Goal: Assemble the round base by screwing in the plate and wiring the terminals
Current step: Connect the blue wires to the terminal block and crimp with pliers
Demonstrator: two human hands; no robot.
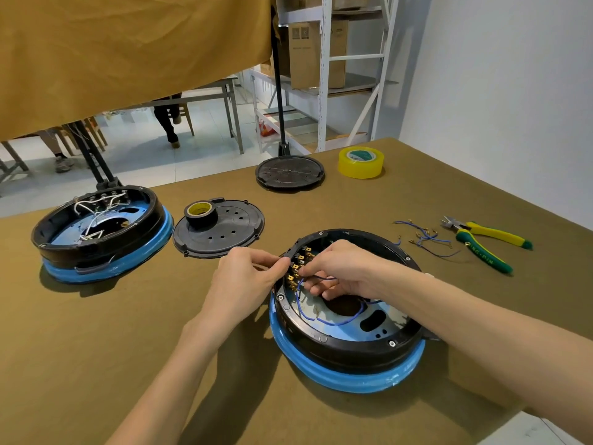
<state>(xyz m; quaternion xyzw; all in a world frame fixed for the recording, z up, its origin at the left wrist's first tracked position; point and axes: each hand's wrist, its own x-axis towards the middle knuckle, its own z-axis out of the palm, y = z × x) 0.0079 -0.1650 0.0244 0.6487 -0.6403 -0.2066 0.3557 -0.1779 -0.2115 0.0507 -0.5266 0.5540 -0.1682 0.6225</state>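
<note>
The round base (pixel 346 316) is sitting near the front right of the table (pixel 96 332), with both hands meeting at its left rim. A second base (pixel 99 232) is lying toward the left edge. Between them, further back, a perforated plate (pixel 221 231) is lying flat, carrying a tape roll (pixel 201 214). Behind it, near the back edge, a cover disc (pixel 289 172) is resting, with another tape roll (pixel 361 162) to its right. Loose wires (pixel 426 239) and pliers (pixel 484 240) are lying toward the right edge.
</note>
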